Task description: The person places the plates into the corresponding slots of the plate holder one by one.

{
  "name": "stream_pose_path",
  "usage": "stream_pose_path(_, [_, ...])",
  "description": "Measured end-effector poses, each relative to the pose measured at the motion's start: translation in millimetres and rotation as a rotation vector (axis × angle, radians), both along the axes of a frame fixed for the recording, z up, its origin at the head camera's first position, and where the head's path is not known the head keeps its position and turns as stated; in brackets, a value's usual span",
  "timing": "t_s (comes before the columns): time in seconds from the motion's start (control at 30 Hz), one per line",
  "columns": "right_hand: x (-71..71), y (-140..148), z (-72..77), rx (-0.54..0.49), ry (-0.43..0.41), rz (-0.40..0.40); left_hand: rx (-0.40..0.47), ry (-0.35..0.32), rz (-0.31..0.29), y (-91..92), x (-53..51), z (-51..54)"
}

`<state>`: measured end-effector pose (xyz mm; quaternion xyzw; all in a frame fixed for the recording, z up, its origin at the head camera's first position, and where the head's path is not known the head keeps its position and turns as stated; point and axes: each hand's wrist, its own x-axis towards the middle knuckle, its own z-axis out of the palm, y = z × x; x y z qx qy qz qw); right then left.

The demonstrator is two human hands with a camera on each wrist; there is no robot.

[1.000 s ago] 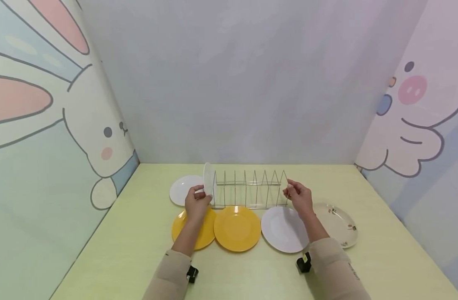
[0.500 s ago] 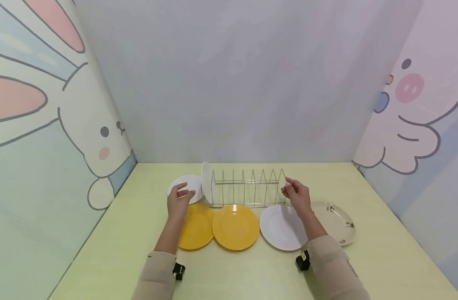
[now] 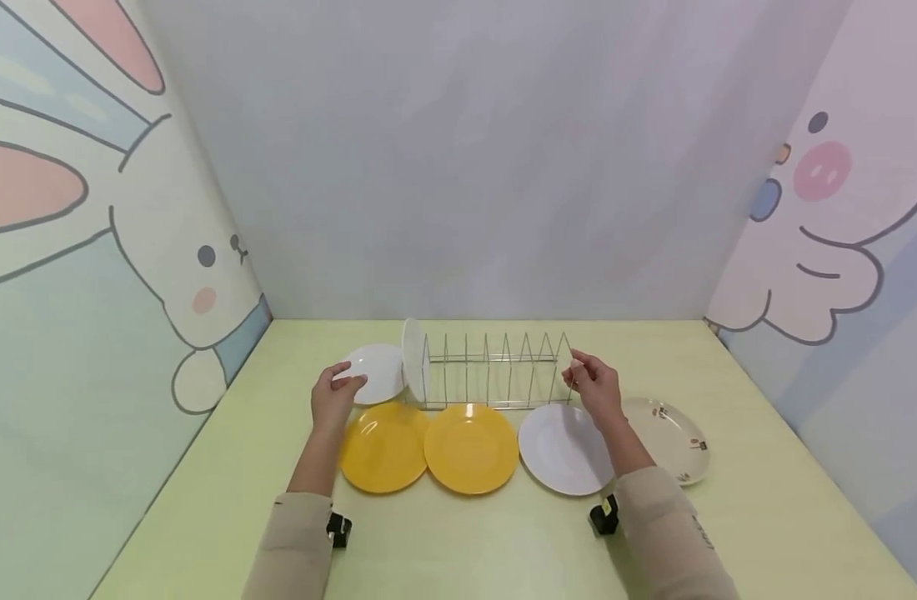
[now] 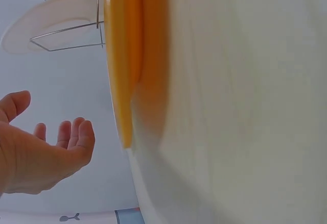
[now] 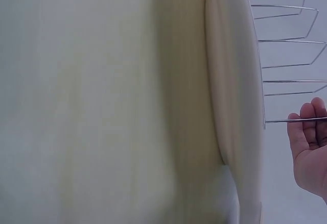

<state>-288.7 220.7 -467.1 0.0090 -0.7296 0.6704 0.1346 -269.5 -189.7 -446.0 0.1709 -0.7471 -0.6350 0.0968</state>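
Observation:
A wire dish rack stands on the table, with a white plate upright in its left end slot. My right hand grips the end wire on the rack's right side; in the right wrist view its fingers curl at that wire. To the left of the rack, my left hand is at the edge of a second white plate, which lies flat. In the left wrist view, that hand's thumb and relaxed fingers are apart with nothing between them.
Two yellow plates lie side by side in front of the rack. To their right are a white plate and a cream plate with small printed figures. Walls with cartoon animals enclose the table.
My left hand has let go of the upright white plate and moved left to the flat white one. The upright plate stays standing in the rack. My right hand keeps its hold.

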Motion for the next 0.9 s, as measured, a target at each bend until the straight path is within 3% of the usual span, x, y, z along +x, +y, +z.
stream_pose_path(0.43, [0.2, 0, 2.4, 0.010, 0.006, -0.001, 0.010, -0.019, 0.047, -27.0, -5.5, -4.3])
stream_pose_path(0.73, [1.1, 1, 3.9, -0.008, -0.011, 0.004, -0.004, -0.098, -0.004, -46.0, -19.6, -9.7])
stream_pose_path(0.9, [0.4, 0, 2.8, -0.003, -0.018, 0.004, 0.053, -0.171, -0.057, -53.9, -27.4, -15.2])
